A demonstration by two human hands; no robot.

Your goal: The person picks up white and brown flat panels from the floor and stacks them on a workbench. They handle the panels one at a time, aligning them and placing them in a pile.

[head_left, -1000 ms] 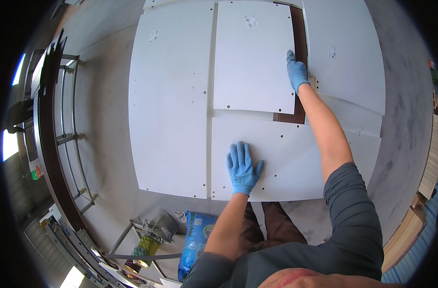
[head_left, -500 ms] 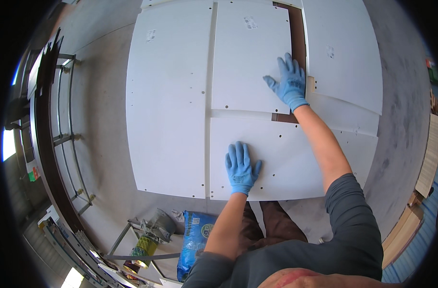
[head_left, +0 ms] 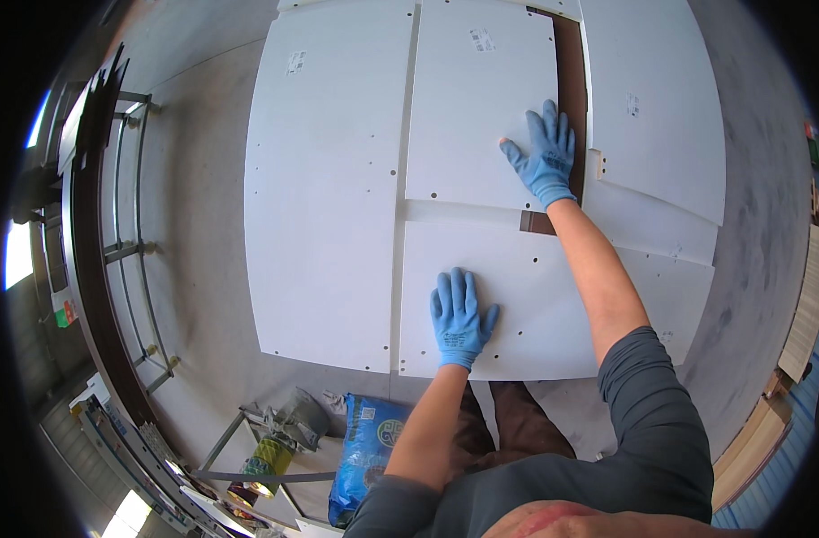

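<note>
My left hand (head_left: 460, 314), in a blue work glove, lies flat on the near white panel (head_left: 553, 300) with its fingers stretched away from me. Farther off, my gloved right hand (head_left: 548, 161) is spread at the right edge of the upper middle white panel (head_left: 481, 117). Its thumb points left over that panel, and its palm reaches toward a dark brown strip (head_left: 570, 67) showing in the gap. Neither hand grips anything. Small round holes dot the panels, and a printed label (head_left: 482, 39) is stuck on the upper middle one.
A long white panel (head_left: 324, 197) lies on the left, another white panel (head_left: 656, 117) on the right. A metal frame rack (head_left: 122, 251) stands at far left. Near my feet are a blue bag (head_left: 364, 457) and a yellow-green can (head_left: 268, 466). Boards (head_left: 754, 439) lean at lower right.
The panels appear slightly farther right in view. My right hand sits a little farther left relative to the panel edge; my left hand stays flat in nearly the same place.
</note>
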